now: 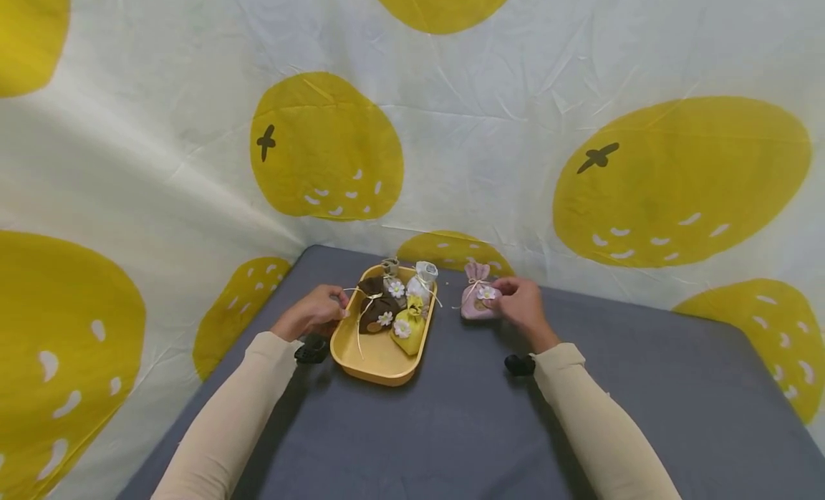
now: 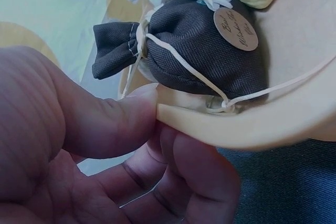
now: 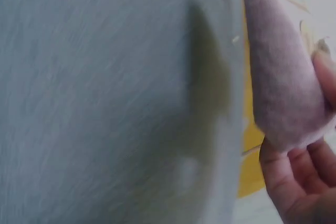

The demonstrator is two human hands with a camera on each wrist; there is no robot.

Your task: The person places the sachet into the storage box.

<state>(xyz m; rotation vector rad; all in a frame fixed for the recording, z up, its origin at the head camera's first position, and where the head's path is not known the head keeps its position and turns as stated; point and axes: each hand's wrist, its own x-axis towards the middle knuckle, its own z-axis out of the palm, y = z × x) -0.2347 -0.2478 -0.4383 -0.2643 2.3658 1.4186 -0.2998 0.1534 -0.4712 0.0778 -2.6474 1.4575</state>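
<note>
Between the thumb and fingers of my left hand (image 1: 314, 312) is the left rim of a yellow tray (image 1: 370, 359); the left wrist view shows this pinch closely. Beside the thumb lies a dark brown drawstring pouch (image 2: 194, 51) with a round tag, white flowers and a pale cord. A yellow pouch (image 1: 412, 329), a greyish pouch (image 1: 391, 269) and a white pouch (image 1: 422, 288) share the tray. Right of the tray, my right hand (image 1: 523, 308) grips a pink drawstring pouch (image 1: 473, 310) by its side. That pouch bears a white flower, and its bottom faces the fingers in the right wrist view.
Everything is on a dark grey table (image 1: 464, 428). Behind and to the left hangs a white cloth (image 1: 477, 163) printed with large yellow fruit, close along the table's back edge. Black wrist bands (image 1: 519, 365) sit under the forearms.
</note>
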